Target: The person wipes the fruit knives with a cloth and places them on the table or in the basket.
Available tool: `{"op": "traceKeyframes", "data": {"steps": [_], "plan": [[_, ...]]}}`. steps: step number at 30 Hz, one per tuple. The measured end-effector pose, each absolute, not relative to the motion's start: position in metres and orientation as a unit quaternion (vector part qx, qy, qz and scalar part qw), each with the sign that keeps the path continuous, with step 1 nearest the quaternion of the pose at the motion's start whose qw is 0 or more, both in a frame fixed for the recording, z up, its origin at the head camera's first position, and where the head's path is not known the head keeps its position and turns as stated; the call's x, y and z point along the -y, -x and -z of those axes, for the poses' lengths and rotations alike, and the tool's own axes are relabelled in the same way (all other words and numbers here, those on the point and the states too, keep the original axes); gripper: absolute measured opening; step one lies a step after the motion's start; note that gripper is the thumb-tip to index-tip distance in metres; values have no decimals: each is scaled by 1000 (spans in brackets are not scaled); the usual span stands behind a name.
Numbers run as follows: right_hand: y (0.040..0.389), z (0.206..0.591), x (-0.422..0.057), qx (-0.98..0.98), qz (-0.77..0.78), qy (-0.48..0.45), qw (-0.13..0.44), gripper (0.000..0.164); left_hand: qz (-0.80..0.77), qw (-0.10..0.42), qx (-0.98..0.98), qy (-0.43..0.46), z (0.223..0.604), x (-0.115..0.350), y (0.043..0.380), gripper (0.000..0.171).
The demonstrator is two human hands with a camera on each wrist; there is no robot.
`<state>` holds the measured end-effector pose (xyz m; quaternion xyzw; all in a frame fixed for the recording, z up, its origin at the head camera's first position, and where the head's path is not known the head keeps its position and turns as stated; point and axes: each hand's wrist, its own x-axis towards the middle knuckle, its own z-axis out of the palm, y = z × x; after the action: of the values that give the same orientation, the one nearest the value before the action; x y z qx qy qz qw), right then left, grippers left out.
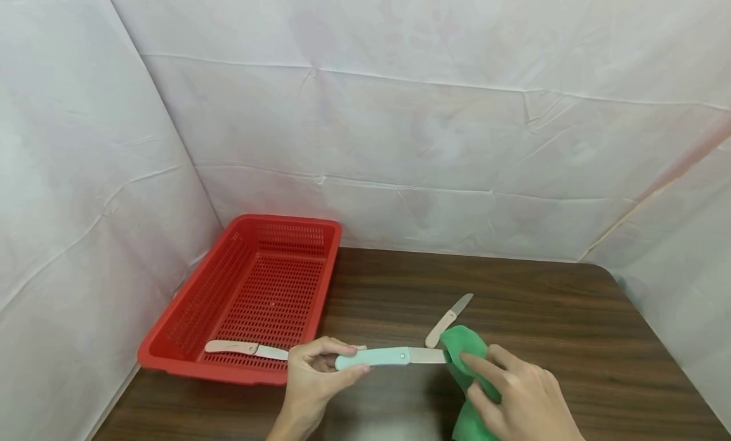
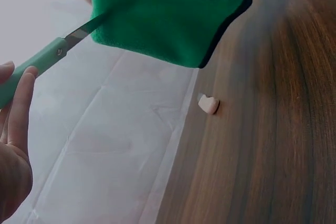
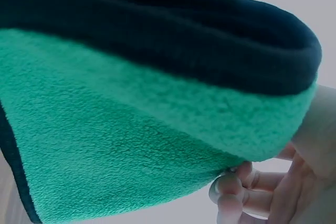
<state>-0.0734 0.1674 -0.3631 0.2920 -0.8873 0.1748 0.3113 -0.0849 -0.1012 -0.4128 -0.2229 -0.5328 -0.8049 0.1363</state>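
Note:
My left hand [image 1: 308, 381] grips a mint-green knife [image 1: 377, 357] by the end of its handle, fingers and thumb on either side. The blade points right, level above the table. A green cloth [image 1: 473, 422] with a dark edge covers the blade's tip; my right hand [image 1: 525, 390] pinches this cloth. In the left wrist view the blade runs up to the cloth [image 2: 163, 19]. The cloth [image 3: 115, 129] fills most of the right wrist view, fingertips gripping its lower edge. Just behind the cloth, a pale pink knife [image 1: 442, 330] lies on the table.
A red plastic basket [image 1: 328, 282] with slotted sides stands at the left of the brown wooden table [image 1: 542, 308]. Another pale pink knife [image 1: 231, 346] lies inside near its front, its tip hidden by my left hand. White sheeting [image 1: 400, 130] hangs around the table.

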Motion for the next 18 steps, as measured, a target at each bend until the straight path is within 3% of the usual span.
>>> {"op": "traceKeyframes", "data": {"steps": [9, 18], "plan": [[69, 350, -171, 886, -209, -267, 317, 29, 802, 131, 537, 226, 415, 102, 85, 25], [72, 338, -165, 844, -216, -288, 398, 33, 791, 129, 555, 222, 417, 100, 86, 24]]}}
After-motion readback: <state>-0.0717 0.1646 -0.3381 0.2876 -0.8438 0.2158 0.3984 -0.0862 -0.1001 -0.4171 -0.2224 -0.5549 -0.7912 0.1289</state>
